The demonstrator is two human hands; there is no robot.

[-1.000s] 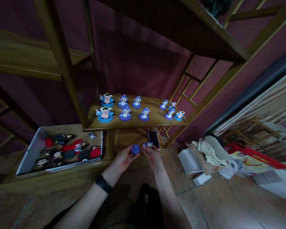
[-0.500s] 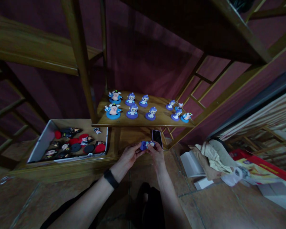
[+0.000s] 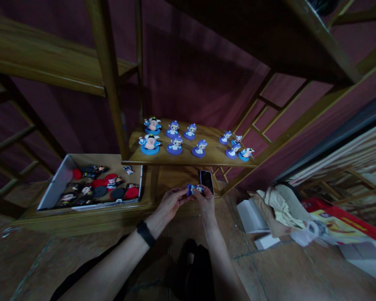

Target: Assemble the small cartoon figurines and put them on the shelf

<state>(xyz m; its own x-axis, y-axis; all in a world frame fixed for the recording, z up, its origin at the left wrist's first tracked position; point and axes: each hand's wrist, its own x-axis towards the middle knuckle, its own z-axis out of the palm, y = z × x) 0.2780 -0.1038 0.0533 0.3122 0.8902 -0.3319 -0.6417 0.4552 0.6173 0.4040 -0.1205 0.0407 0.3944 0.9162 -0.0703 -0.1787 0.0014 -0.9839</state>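
Between both hands is a small purple-and-white figurine (image 3: 195, 189), lying sideways with its purple base toward the left. My left hand (image 3: 172, 201) is closed on the base end. The fingers of my right hand (image 3: 206, 200) grip the other end. Just behind my right hand a phone (image 3: 207, 180) lies on the lower shelf (image 3: 163, 182). Above, the wooden shelf (image 3: 163, 158) carries several upright figurines: purple ones such as the front purple figurine (image 3: 199, 148), and pig figurines on blue bases, such as the front left pig figurine (image 3: 149, 144).
A shallow cardboard box (image 3: 52, 190) at left holds several dark figurines and red and black round bases. Wooden posts (image 3: 108, 75) frame the shelves. On the floor at right are white boxes (image 3: 252, 215), a cream cloth (image 3: 278, 207), a plastic bag (image 3: 303, 235) and a red-and-yellow box (image 3: 344, 221).
The figurine in my hands has turned slightly, its purple base now less broadly visible. My left hand has shifted a little to the right. The shelf figurines stay in place.
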